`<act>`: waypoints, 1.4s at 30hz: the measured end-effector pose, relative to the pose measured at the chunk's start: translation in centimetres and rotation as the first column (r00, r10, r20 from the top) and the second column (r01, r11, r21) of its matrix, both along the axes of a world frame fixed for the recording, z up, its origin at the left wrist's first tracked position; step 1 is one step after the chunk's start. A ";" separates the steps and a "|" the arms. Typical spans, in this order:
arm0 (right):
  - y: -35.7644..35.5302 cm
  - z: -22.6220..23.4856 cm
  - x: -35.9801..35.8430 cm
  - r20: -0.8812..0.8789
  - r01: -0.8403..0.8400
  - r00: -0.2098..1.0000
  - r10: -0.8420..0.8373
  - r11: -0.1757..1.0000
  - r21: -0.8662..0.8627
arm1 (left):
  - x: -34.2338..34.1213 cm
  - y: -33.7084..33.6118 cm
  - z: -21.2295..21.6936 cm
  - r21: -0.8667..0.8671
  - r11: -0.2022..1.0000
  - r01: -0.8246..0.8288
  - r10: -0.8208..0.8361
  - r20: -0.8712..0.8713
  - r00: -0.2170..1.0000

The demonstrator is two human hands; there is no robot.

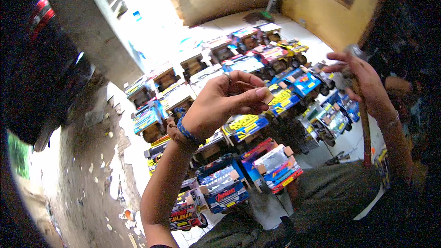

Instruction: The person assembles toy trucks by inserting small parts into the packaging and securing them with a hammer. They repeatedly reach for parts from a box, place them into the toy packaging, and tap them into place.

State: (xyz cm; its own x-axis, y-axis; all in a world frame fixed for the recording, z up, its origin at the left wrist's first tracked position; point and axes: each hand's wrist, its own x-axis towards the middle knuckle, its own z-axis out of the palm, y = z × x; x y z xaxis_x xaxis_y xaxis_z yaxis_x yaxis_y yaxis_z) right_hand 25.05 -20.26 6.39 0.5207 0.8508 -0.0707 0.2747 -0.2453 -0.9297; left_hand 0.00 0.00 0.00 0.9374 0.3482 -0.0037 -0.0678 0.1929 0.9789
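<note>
My left hand [220, 98] is raised over rows of toy trucks, pinching a small pale wooden block [268, 96] between thumb and fingers. At the right, my right hand [365, 80] holds what looks like a hammer [366, 133] by its long brown handle, which hangs down with a reddish end. Its fingers are partly stretched and blurred. Close to my knees stand a red and blue toy truck [287, 181] with small wood blocks on its sides and a dark blue toy truck [225, 196].
Several more toy trucks [248, 126] stand packed on the white tiled floor [317, 156]. Bare dirt ground [87, 179] with scraps lies to the left. A broom [264, 16] leans by the yellow wall [317, 7]. A dark motorbike-like shape [46, 73] is at the far left.
</note>
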 end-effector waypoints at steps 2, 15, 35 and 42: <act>-1.3 -1.3 0.3 -0.038 0.082 0.996 -0.083 0.997 -0.012 | -1.4 2.0 -0.6 0.018 0.999 -0.038 0.037 0.053 0.998; -5.5 -7.5 -2.1 -0.167 0.081 0.981 -0.102 0.988 -0.131 | -17.3 32.8 -5.0 0.660 0.657 -0.365 0.725 -0.419 0.546; 2.9 -7.9 -4.2 -0.133 -0.086 0.990 0.042 0.937 -0.339 | -18.4 42.2 -12.1 0.536 0.812 -0.231 0.547 -0.559 0.623; 4.8 -7.4 -5.0 -0.214 -0.193 0.970 0.118 0.908 -0.373 | -18.1 41.7 -12.4 0.614 0.767 -0.185 0.575 -0.530 0.623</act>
